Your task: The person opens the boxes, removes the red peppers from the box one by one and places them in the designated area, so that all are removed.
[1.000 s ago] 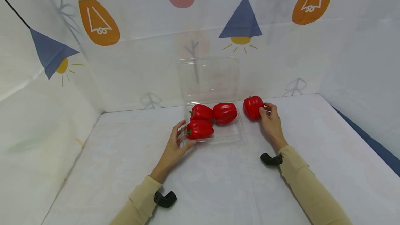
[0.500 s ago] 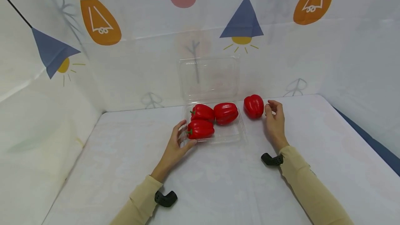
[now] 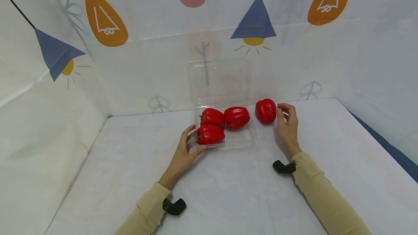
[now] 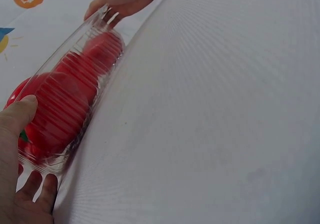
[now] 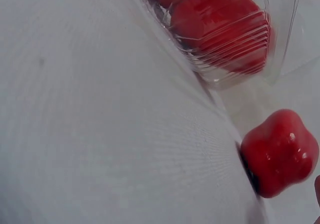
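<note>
A hinged clear plastic container (image 3: pixel 240 141) stands with its lid (image 3: pixel 220 82) raised at the back. Inside lie three red bell peppers: back left (image 3: pixel 212 116), front left (image 3: pixel 210 134) and back right (image 3: pixel 236 118). At the container's front left corner, my left hand (image 3: pixel 183 153) holds it, thumb along the front and fingers along the left side. A fourth red bell pepper (image 3: pixel 266 111) rests on the table right of the container. Just right of that pepper is my right hand (image 3: pixel 288 128), fingers loosely bent and holding nothing; a narrow gap shows in the right wrist view.
A white cloth covers the table (image 3: pixel 222 188). Behind it rises a white curtain (image 3: pixel 156 68) printed with lamps and bulbs, close to the container's lid. Dark devices (image 3: pixel 174 206) are worn on both wrists.
My right hand has let go of the fourth pepper and drawn a little to the right, leaving it on the table. The left hand stays at the container's corner.
</note>
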A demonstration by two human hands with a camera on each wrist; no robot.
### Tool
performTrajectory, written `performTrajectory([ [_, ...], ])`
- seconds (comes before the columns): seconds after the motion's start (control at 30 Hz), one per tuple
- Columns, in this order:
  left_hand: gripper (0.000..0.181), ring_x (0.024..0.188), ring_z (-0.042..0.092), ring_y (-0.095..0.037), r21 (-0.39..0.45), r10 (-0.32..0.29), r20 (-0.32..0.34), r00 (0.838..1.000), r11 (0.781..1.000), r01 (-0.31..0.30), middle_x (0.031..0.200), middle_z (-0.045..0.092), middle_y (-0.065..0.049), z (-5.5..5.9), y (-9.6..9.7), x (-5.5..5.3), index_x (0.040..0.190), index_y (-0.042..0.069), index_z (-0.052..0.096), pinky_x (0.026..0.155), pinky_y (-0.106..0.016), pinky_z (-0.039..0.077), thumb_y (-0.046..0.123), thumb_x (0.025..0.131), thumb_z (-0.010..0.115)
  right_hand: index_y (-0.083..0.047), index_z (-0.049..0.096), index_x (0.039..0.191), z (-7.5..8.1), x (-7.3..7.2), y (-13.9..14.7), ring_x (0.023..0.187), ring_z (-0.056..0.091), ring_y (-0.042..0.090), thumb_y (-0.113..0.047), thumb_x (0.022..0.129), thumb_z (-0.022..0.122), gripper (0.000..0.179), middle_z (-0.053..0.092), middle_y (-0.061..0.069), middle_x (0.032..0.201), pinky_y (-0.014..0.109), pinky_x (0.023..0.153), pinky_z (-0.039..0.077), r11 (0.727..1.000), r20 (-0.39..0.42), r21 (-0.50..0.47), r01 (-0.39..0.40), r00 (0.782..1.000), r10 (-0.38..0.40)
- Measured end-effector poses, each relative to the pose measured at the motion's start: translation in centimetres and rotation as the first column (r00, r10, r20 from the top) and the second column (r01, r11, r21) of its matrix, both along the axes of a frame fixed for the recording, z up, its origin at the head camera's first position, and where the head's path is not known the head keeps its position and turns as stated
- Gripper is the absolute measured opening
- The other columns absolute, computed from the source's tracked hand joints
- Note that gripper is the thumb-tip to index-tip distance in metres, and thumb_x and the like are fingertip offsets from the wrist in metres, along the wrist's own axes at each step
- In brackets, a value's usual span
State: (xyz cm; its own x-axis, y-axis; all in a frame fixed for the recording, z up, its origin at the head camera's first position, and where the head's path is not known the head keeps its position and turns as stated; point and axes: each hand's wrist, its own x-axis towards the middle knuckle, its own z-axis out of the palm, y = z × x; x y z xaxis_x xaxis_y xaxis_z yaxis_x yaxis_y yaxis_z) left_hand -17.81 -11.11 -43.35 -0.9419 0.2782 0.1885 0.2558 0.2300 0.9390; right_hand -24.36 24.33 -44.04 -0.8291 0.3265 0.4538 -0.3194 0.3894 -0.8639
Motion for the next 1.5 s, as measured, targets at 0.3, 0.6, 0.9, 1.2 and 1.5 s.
performTrajectory([
  [0.3,0.081,0.141,0.03,-0.035,0.0,0.007,-0.013,1.0,1.0,-0.007,0.154,0.022,-0.018,0.0,0.0,0.1,0.148,0.006,0.018,0.109,-0.05,0.037,0.012,0.085,0.069,0.008,0.049,0.12,2.3,1.4,-1.9,0.11,0.049,0.012,-0.005,0.096,0.047,0.028,0.053,0.018,0.121,0.013,0.093,0.04,0.997,-0.068,0.039,-0.067,0.995,0.07],
  [0.6,0.081,0.14,0.03,-0.037,-0.001,0.006,-0.015,1.0,1.0,-0.006,0.153,0.023,-0.019,0.3,0.0,0.1,0.148,0.004,0.018,0.108,-0.05,0.037,0.011,0.085,0.069,0.01,0.048,0.121,3.6,2.4,-3.0,0.113,0.048,0.019,-0.004,0.095,0.048,0.029,0.05,0.022,0.122,0.012,0.096,0.039,0.988,-0.033,0.099,-0.12,0.992,0.124],
  [0.9,0.08,0.14,0.03,-0.037,-0.004,0.011,-0.006,1.0,1.0,-0.011,0.153,0.023,-0.019,0.6,0.0,0.3,0.148,0.004,0.019,0.109,-0.051,0.036,0.012,0.085,0.069,0.015,0.047,0.117,3.5,2.2,-3.7,0.105,0.052,0.033,0.006,0.091,0.053,0.029,0.05,0.027,0.117,0.009,0.094,0.043,0.93,-0.048,0.176,-0.322,0.941,0.335],
  [1.2,0.08,0.14,0.03,-0.037,-0.007,0.015,0.001,1.0,1.0,-0.015,0.153,0.024,-0.017,0.6,0.0,0.4,0.148,0.005,0.02,0.109,-0.05,0.036,0.013,0.085,0.07,0.005,0.047,0.123,4.0,2.7,-4.5,0.117,0.05,0.032,-0.001,0.091,0.057,0.034,0.05,0.018,0.124,0.014,0.102,0.041,0.879,0.111,0.265,-0.397,0.918,0.381],
  [1.5,0.08,0.14,0.03,-0.037,-0.006,0.013,0.002,1.0,1.0,-0.013,0.153,0.024,-0.017,0.6,0.0,0.4,0.148,0.006,0.02,0.109,-0.05,0.036,0.013,0.085,0.07,-0.007,0.05,0.126,2.1,0.8,-4.0,0.125,0.044,0.026,-0.003,0.087,0.064,0.041,0.047,0.013,0.135,0.052,0.103,0.042,0.84,0.155,0.334,-0.429,0.903,0.4],
])
